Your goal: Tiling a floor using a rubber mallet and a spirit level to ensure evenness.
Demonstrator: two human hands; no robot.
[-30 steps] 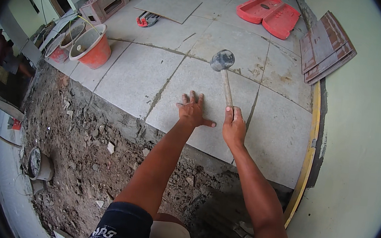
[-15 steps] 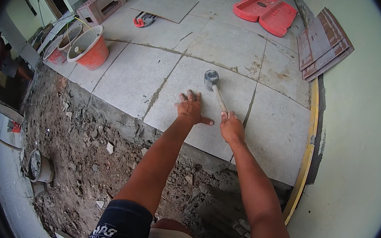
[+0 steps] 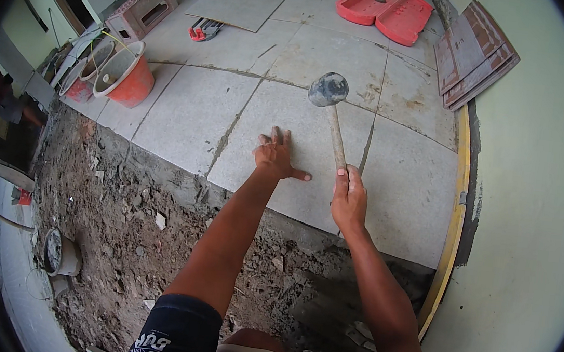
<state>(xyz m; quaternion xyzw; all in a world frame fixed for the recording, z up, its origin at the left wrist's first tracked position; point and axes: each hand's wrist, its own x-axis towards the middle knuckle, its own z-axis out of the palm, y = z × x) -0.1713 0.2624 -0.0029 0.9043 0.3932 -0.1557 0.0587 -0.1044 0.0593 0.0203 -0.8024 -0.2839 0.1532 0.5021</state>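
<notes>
Left hand [image 3: 274, 158]: fingers spread wide, resting on the grey tile [image 3: 315, 137].
Right hand [image 3: 350, 200]: fingers wrapped around the handle of the rubber mallet [image 3: 336, 129].
Mallet head [image 3: 329, 89]: appeared raised, over the tile's far edge.
Technique, judged: light, flat-faced blows, well clear of the spread fingers, suited this grip.
Tile's near edge: bordered rubbly soil [image 3: 125, 228].
Farther right: yellow bar [image 3: 459, 195] beside the wall [image 3: 527, 202].

The mallet head [image 3: 328, 89] looks like scuffed, matt rubber and its handle [image 3: 337, 137] dull wood, the floor tile [image 3: 310, 134] is matt and faintly grainy, the soil [image 3: 124, 235] rough and crumbly, the orange bucket [image 3: 132, 89] smeared plastic, the wall [image 3: 531, 223] smoothly painted.
</notes>
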